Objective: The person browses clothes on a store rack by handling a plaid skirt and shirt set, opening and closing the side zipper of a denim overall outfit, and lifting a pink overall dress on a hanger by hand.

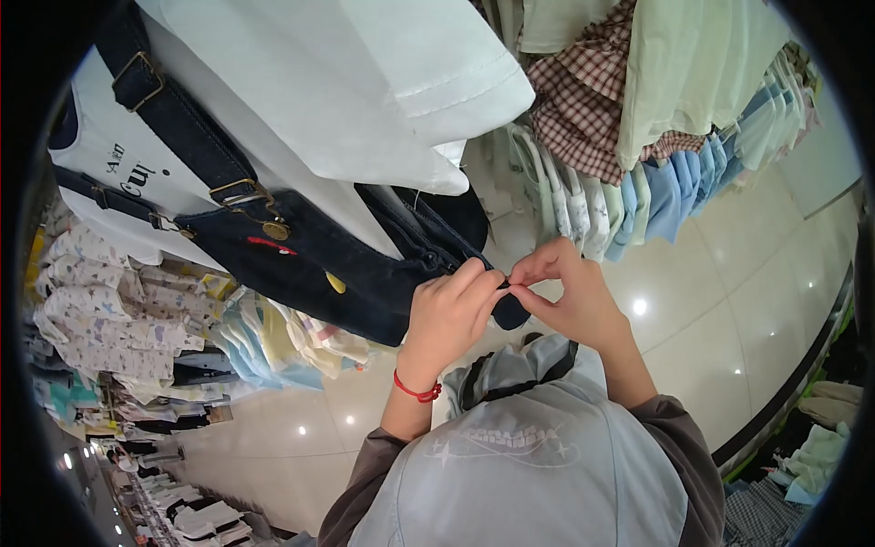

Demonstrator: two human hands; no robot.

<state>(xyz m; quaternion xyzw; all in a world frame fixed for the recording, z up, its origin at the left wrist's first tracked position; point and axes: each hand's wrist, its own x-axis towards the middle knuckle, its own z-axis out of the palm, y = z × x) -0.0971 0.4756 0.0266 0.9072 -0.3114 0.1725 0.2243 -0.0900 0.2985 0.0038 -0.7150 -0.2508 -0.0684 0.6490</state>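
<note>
Dark navy overalls [319, 246] with buckled straps hang over a white printed shirt [128, 182], beside a white short-sleeved garment [365, 82]. My left hand [451, 314], with a red cord bracelet [419, 392] at its wrist, is closed on a dark edge of the overalls, near their side opening. Thumb and forefinger of my right hand [565, 292] pinch together at the same dark edge, their tips almost touching those of my left hand. What exactly lies between the fingertips is too small to tell.
Racks of small garments [674, 191] stand ahead at the right, with a checked red garment [583, 100] above. More clothes [118, 310] hang at the left. Folded clothes [811, 465] lie at the lower right. A shiny tiled floor [711, 301] shows between the racks.
</note>
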